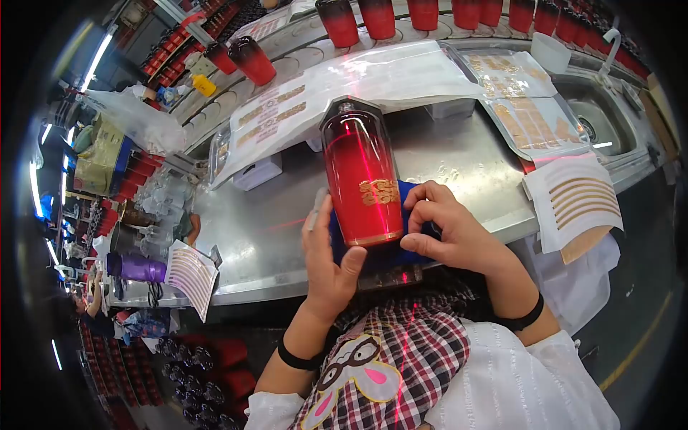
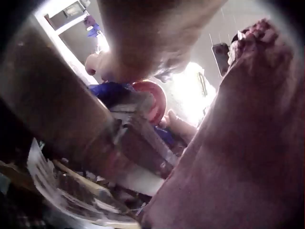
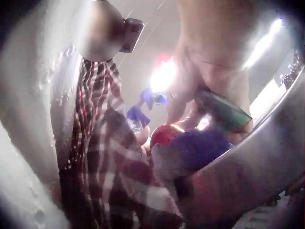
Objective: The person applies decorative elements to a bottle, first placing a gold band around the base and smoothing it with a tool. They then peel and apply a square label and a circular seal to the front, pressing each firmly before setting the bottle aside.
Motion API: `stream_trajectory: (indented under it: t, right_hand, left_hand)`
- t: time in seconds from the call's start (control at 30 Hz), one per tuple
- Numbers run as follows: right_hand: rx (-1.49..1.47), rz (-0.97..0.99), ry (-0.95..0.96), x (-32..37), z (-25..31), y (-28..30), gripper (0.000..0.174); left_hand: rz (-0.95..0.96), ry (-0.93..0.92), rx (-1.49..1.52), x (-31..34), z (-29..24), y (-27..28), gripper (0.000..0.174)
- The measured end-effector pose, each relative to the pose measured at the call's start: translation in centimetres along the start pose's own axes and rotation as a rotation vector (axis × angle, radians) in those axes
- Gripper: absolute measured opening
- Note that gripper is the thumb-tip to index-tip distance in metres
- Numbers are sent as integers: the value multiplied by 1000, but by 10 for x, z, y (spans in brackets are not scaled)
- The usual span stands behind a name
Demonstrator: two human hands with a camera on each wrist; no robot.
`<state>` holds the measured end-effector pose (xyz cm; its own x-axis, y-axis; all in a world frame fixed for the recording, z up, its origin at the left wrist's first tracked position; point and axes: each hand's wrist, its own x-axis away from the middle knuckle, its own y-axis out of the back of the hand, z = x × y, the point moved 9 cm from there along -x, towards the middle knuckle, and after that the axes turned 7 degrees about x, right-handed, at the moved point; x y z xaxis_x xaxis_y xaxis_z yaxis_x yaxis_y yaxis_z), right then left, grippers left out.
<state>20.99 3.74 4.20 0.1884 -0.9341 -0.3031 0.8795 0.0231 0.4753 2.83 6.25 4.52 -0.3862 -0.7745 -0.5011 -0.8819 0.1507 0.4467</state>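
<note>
A tall bottle [image 1: 358,172], dark at the shoulder and red below, lies tilted on a blue cloth [image 1: 410,193] at the bench edge. A gold patterned decal [image 1: 380,192] sits on its lower right side. My left hand [image 1: 326,265] lies along the bottle's lower left side, fingers fairly straight, a pale cover on one finger, thumb near the base. On the other side, my right hand [image 1: 448,228] has loosely bent fingers beside the decal, with nothing visible between them. The red base [image 2: 159,100] shows in the left wrist view, and blue cloth [image 3: 202,145] in the right.
White decal sheets [image 1: 401,75] lie behind the bottle. Trays with gold decals [image 1: 527,118] stand right, before a sink [image 1: 609,115]. Striped gold sheets [image 1: 577,201] hang at the right edge. More red bottles [image 1: 376,18] line a conveyor at the back.
</note>
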Motion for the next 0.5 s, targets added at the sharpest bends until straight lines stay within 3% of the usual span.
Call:
stream_trajectory:
  t: [0.1, 0.2, 0.3, 0.4, 0.47, 0.5]
  right_hand:
    - [57, -21, 8, 1, 2, -5, 23]
    - [112, -5, 4, 0, 1, -7, 23]
    - [126, -53, 6, 2, 3, -1, 19]
    - [32, -245, -16, 10, 3, 21, 22]
    - [-11, -347, -63, 21, -9, 34, 39]
    - [-127, -378, -96, 23, -15, 34, 38]
  left_hand:
    - [-30, 120, 186, -13, -5, -1, 81]
    - [-46, 79, 49, -13, -2, -8, 78]
    - [-118, 78, 186, -12, -3, -2, 72]
    - [-208, -220, 16, 9, -29, 17, 48]
    - [-103, -468, -343, 25, -53, 6, 32]
    - [-52, -586, -524, 33, -62, -4, 26]
